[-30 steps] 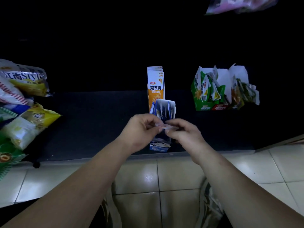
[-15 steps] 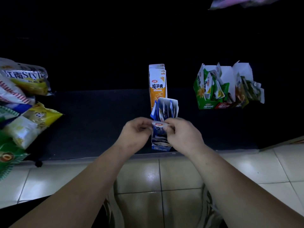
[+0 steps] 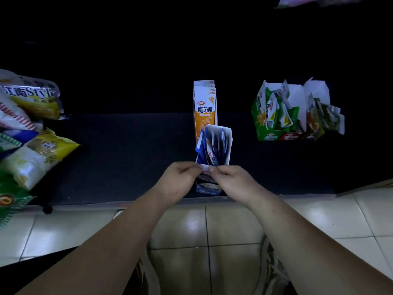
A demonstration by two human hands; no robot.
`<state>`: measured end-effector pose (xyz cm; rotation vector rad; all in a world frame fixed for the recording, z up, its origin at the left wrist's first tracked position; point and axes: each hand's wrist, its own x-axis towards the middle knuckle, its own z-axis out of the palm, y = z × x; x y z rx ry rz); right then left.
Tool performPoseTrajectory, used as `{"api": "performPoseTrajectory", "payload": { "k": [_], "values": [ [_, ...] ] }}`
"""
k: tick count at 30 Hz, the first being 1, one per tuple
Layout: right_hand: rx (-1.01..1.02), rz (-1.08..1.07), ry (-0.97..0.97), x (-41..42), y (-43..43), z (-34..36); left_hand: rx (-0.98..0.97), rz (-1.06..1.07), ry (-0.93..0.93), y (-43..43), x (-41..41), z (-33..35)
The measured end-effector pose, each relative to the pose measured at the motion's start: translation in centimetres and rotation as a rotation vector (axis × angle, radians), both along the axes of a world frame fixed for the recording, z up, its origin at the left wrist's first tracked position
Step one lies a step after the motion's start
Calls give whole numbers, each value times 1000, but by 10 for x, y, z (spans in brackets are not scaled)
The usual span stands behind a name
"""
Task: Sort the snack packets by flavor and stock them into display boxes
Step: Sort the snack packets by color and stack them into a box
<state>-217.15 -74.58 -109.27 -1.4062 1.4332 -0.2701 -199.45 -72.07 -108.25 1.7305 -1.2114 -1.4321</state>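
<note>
A blue display box [image 3: 221, 141] with several blue snack packets stands on the dark mat near its front edge. My left hand [image 3: 180, 179] and my right hand [image 3: 229, 179] meet just in front of it, both pinching the top edge of one blue packet [image 3: 205, 169] at the box's open front. Behind it stands an upright orange box [image 3: 205, 107]. To the right sit a green box [image 3: 274, 116] and a red-fronted box [image 3: 297, 136], both with packets sticking out.
Large snack bags [image 3: 27, 135] pile up at the left edge. The dark mat [image 3: 127, 156] ends at a tiled floor [image 3: 212, 226] near me. A pale bag [image 3: 319, 1] shows at the top right. Beyond the boxes all is dark.
Both hands dropped with the blue packet toward the box front, then came up a little; the packet now sits upright between the fingertips at the box's opening.
</note>
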Motion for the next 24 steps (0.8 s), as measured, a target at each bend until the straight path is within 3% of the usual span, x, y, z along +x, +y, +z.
{"api": "performPoseTrajectory", "payload": {
  "k": [4,9,15,19,24],
  "values": [
    [80,-35,-106,1,-11,9,-155,287,-97,-22,6,-5],
    [-74,-221,-148,-9,-15,12,-180,206,-93,-42,-1,-4],
    [-6,-141,-157,-5,-10,11,-232,270,0,-41,-8,10],
    [-95,-191,-108,-5,-11,8,-256,340,111,-46,8,34],
    [-42,-231,-162,-1,-6,16,-352,266,15,-38,24,51]
  ]
}}
